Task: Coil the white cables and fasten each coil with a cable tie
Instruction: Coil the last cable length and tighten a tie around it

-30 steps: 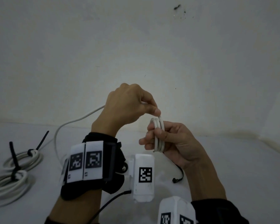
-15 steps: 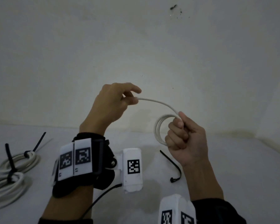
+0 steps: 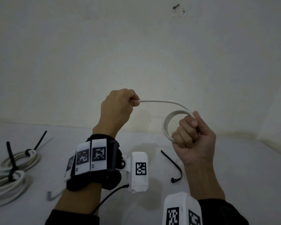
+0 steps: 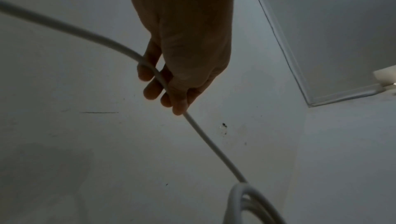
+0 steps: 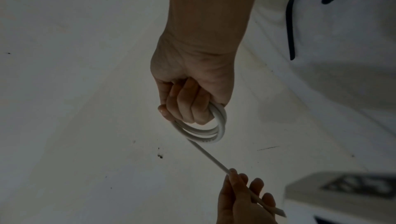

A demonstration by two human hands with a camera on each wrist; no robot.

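Note:
My right hand grips a small coil of white cable in its fist, raised above the white surface; the right wrist view shows the coil looped under the curled fingers. From the coil a straight run of the cable leads left to my left hand, which pinches it between thumb and fingers. Seen from the left wrist, the cable passes through the left fingers and trails off to the upper left. A loose black cable tie lies on the surface below my right hand.
Two finished white coils bound with black ties lie at the far left of the surface. Another end of white cable shows beside my left forearm. A pale wall rises just behind the hands.
My left hand has drawn away to the left from the coil, sliding along the cable so a longer straight run spans the hands. The right hand has turned the coil into its fist.

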